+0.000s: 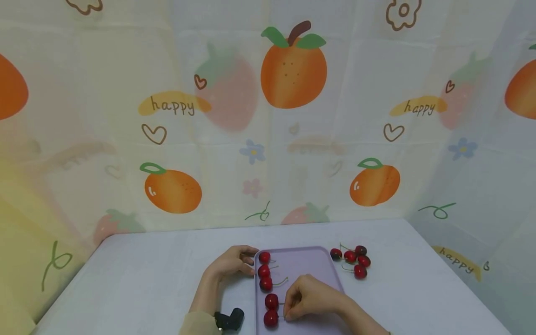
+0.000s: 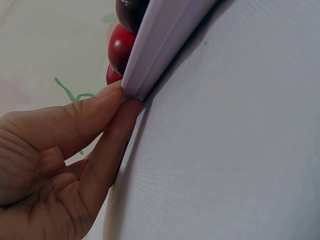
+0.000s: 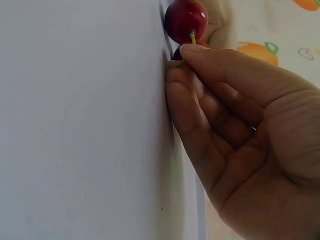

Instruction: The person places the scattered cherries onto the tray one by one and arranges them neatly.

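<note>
Several red cherries with stems stand in a column along the left side of a light purple tray (image 1: 300, 260). My right hand (image 1: 311, 298) is over the tray, thumb and fingertips pinching the green stem of the nearest cherry (image 1: 271, 318). In the right wrist view, that cherry (image 3: 186, 21) sits just beyond the fingertips (image 3: 194, 48). At the tray's left edge is my left hand (image 1: 234, 260). The left wrist view has its thumb and a finger (image 2: 120, 115) gripping the tray rim (image 2: 159, 40), with cherries (image 2: 121, 49) showing behind the rim.
A loose cluster of several cherries (image 1: 361, 271) lies on the white table (image 1: 418, 279) beyond the tray's right edge. Near my left forearm is a black device (image 1: 230, 320). A fruit-patterned cloth (image 1: 293, 139) hangs behind the table and down its sides.
</note>
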A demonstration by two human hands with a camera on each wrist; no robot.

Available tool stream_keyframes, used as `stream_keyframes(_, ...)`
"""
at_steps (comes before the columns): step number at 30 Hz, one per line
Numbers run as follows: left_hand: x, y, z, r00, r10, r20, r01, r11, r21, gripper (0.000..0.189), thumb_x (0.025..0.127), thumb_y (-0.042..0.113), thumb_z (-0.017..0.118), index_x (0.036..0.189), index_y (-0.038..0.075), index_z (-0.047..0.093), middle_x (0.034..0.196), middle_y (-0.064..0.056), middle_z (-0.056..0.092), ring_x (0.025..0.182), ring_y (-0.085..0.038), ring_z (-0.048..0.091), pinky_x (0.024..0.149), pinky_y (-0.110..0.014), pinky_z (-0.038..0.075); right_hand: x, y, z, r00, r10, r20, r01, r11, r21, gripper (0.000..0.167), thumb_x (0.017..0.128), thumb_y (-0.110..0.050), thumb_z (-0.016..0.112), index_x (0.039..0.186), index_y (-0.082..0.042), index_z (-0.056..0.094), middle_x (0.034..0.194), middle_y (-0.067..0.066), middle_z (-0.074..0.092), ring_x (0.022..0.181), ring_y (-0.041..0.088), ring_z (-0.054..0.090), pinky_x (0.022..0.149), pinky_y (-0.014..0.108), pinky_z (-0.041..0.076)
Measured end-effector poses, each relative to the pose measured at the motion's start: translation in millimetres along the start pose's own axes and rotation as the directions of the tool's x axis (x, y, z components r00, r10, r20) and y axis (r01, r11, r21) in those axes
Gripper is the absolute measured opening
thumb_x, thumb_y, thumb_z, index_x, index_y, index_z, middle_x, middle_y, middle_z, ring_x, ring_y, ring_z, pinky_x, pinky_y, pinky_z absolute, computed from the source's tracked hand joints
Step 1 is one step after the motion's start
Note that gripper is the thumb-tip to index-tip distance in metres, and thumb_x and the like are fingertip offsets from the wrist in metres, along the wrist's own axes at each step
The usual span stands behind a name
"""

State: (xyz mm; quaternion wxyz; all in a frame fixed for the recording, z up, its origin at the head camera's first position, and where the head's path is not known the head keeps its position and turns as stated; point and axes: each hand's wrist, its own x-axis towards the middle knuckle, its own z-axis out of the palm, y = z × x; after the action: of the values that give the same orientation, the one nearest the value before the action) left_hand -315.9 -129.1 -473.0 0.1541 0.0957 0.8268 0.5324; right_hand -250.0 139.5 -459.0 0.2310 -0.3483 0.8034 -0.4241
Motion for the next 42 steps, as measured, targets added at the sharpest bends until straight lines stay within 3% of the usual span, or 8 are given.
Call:
stream_keyframes(9, 0.7, -1.5, 2.1, 1.0, -0.001, -0.01, 0.001, 1.0, -0.017, 0.056, 0.074, -0.001, 0.078, 0.127, 0.0, 0.062, 0.103, -0.012, 0.065, 0.087, -0.018, 0.057, 0.073, -0.027, 0.055, 0.5, 1.3, 0.4, 1.0, -0.002, -0.001, 0.002, 1.0, -0.002, 0.006, 0.078, -0.011, 0.079, 0.079, -0.007, 0.077, 0.071, 0.003, 0.074, 0.059, -0.006, 0.06, 0.057, 0.015, 0.05)
stream_keyframes(20, 0.7, -0.3, 1.1, 1.0, -0.002, -0.016, 0.002, 1.0, -0.007, 0.057, 0.073, 0.0, 0.079, 0.127, 0.001, 0.062, 0.099, -0.011, 0.065, 0.086, -0.018, 0.057, 0.074, -0.027, 0.052, 0.1, -1.2, -0.9, 1.0, 0.02, 0.009, -0.02, 1.0, 0.001, 0.006, 0.078, -0.009, 0.079, 0.081, -0.006, 0.076, 0.072, -0.003, 0.073, 0.06, -0.005, 0.059, 0.058, 0.014, 0.05)
stream_keyframes(42, 0.7, -1.1, 0.1, 1.0, -0.01, -0.005, 0.009, 1.0, -0.01, 0.058, 0.072, -0.002, 0.078, 0.128, 0.0, 0.062, 0.102, -0.011, 0.066, 0.088, -0.017, 0.057, 0.078, -0.027, 0.052, -2.7, -2.4, -5.3, 1.0, 0.007, 0.017, -0.007, 1.0, 0.022, 0.009, 0.078, -0.016, 0.08, 0.085, -0.011, 0.077, 0.076, -0.001, 0.075, 0.062, -0.003, 0.062, 0.06, 0.016, 0.052)
